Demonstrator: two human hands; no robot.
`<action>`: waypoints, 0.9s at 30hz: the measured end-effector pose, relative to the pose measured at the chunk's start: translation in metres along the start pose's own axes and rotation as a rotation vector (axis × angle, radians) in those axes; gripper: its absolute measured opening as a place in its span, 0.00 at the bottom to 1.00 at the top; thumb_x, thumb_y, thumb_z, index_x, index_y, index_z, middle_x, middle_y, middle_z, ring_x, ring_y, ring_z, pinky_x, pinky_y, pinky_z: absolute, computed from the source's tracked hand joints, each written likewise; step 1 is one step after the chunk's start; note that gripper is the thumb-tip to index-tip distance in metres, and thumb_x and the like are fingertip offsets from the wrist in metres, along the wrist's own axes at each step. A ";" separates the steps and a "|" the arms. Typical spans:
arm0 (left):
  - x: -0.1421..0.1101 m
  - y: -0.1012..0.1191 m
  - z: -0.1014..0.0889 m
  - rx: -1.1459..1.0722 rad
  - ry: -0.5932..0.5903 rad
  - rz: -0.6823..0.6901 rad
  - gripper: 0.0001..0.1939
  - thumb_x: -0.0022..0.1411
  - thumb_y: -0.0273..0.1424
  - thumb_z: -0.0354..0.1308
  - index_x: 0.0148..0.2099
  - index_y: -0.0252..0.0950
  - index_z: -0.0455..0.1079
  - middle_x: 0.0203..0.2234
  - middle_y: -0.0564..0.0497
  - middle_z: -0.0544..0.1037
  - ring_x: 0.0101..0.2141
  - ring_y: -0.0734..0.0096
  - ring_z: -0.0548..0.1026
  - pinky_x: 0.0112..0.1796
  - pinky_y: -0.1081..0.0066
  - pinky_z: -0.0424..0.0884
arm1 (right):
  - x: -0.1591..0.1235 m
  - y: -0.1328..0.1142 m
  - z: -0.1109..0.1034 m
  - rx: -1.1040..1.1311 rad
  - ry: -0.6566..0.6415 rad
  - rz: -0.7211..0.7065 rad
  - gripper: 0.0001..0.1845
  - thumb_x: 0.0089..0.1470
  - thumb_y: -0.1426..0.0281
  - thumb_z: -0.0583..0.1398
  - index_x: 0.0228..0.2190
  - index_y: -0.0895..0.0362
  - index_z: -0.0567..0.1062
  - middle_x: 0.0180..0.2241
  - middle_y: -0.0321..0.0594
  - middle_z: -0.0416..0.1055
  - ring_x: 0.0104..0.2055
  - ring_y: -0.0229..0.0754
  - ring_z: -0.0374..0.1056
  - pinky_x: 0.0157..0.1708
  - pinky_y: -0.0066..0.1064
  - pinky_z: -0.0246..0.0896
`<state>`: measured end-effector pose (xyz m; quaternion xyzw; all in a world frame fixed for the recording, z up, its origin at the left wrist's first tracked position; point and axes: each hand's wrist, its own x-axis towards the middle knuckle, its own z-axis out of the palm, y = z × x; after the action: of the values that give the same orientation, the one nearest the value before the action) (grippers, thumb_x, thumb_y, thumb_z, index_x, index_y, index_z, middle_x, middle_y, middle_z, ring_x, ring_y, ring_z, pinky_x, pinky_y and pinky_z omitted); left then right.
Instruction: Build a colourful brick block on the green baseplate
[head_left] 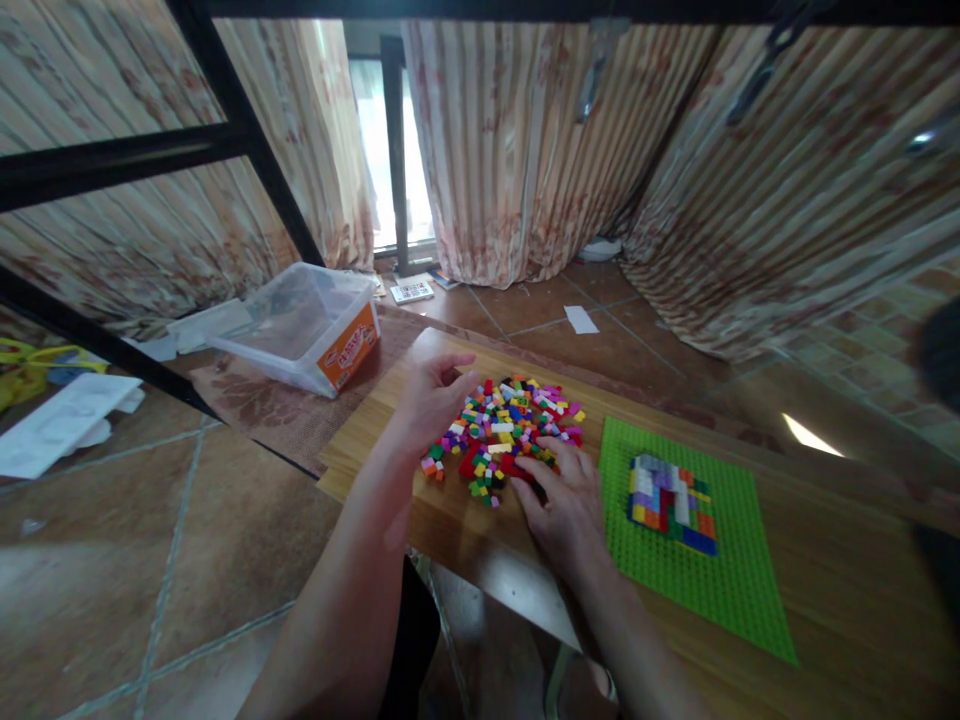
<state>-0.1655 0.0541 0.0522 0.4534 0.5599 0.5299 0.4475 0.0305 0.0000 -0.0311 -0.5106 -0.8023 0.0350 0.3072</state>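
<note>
A heap of small toy bricks [501, 428] in many colours is spread on a wooden table [480, 545]. At the heap's left edge is my left hand [429, 400], its fingers apart and nothing visible in them. My right hand [564, 495] rests over the near right side of the heap, fingers spread, its tips among red bricks. Right of that hand lies a green baseplate [739, 590]. A block of joined bricks [673, 505], in white, lilac, red, orange and blue, sits on the baseplate.
A clear plastic box [296, 325] with an orange label stands on a mat beyond the table's left end. Black metal bars [247, 140] cross the upper left. Striped curtains [555, 150] hang behind. White foam pieces [64, 420] and a paper [580, 319] lie on the tiled floor.
</note>
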 end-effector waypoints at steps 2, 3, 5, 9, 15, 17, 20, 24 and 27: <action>0.000 -0.001 0.000 0.003 -0.007 -0.004 0.19 0.54 0.32 0.60 0.47 0.27 0.72 0.18 0.57 0.71 0.17 0.83 0.60 0.19 0.79 0.53 | 0.000 0.000 0.000 0.004 0.003 -0.005 0.09 0.57 0.65 0.60 0.38 0.50 0.80 0.51 0.45 0.68 0.53 0.52 0.60 0.49 0.46 0.59; 0.000 -0.001 0.000 0.002 -0.012 -0.008 0.19 0.54 0.32 0.60 0.47 0.28 0.72 0.18 0.57 0.71 0.16 0.83 0.60 0.19 0.79 0.53 | 0.000 -0.001 0.000 0.009 0.008 -0.004 0.09 0.58 0.65 0.60 0.37 0.51 0.80 0.51 0.45 0.68 0.53 0.52 0.60 0.49 0.45 0.59; 0.000 -0.002 0.001 -0.003 -0.019 -0.016 0.19 0.53 0.31 0.60 0.47 0.28 0.72 0.17 0.58 0.70 0.16 0.83 0.60 0.19 0.79 0.52 | 0.000 -0.002 0.000 0.012 0.020 0.005 0.08 0.58 0.65 0.60 0.34 0.52 0.80 0.50 0.45 0.69 0.52 0.51 0.61 0.49 0.45 0.59; 0.000 -0.002 0.004 -0.012 -0.032 -0.024 0.19 0.52 0.29 0.60 0.47 0.28 0.71 0.16 0.59 0.68 0.16 0.83 0.60 0.19 0.79 0.51 | 0.000 -0.003 -0.001 -0.006 0.023 0.036 0.07 0.57 0.66 0.61 0.32 0.54 0.79 0.48 0.45 0.70 0.51 0.51 0.62 0.50 0.44 0.59; -0.001 -0.005 0.009 0.008 -0.055 -0.047 0.19 0.52 0.32 0.61 0.46 0.30 0.72 0.17 0.59 0.69 0.17 0.82 0.61 0.20 0.79 0.52 | 0.001 -0.003 0.000 -0.033 -0.022 0.071 0.06 0.55 0.67 0.63 0.35 0.54 0.80 0.48 0.46 0.71 0.50 0.52 0.62 0.47 0.44 0.59; 0.000 -0.008 0.010 0.050 -0.080 -0.043 0.18 0.52 0.32 0.60 0.45 0.31 0.72 0.17 0.59 0.69 0.18 0.81 0.62 0.20 0.79 0.53 | 0.002 -0.004 0.001 -0.026 -0.035 0.073 0.06 0.56 0.68 0.62 0.35 0.54 0.79 0.48 0.46 0.71 0.51 0.53 0.62 0.48 0.45 0.59; 0.002 -0.011 0.011 0.120 -0.119 -0.024 0.16 0.53 0.32 0.59 0.44 0.31 0.74 0.16 0.59 0.68 0.17 0.81 0.61 0.20 0.78 0.52 | 0.003 -0.005 0.002 0.025 -0.007 0.084 0.06 0.58 0.69 0.60 0.33 0.55 0.79 0.49 0.47 0.71 0.52 0.52 0.61 0.50 0.46 0.58; 0.000 -0.011 0.014 0.144 -0.134 0.008 0.16 0.54 0.34 0.59 0.44 0.31 0.74 0.16 0.59 0.67 0.17 0.80 0.61 0.20 0.78 0.53 | 0.006 -0.005 -0.003 0.215 0.098 0.148 0.08 0.59 0.69 0.58 0.34 0.55 0.77 0.48 0.47 0.70 0.52 0.49 0.62 0.52 0.45 0.58; -0.004 -0.012 0.023 0.205 -0.201 0.024 0.16 0.55 0.34 0.58 0.44 0.31 0.75 0.19 0.56 0.71 0.20 0.78 0.64 0.21 0.78 0.57 | 0.011 -0.003 -0.011 0.441 0.185 0.271 0.08 0.59 0.67 0.57 0.35 0.55 0.76 0.46 0.46 0.71 0.51 0.47 0.64 0.53 0.43 0.58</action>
<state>-0.1431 0.0544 0.0393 0.5543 0.5577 0.4272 0.4463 0.0308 0.0048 -0.0160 -0.5350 -0.6683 0.2028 0.4754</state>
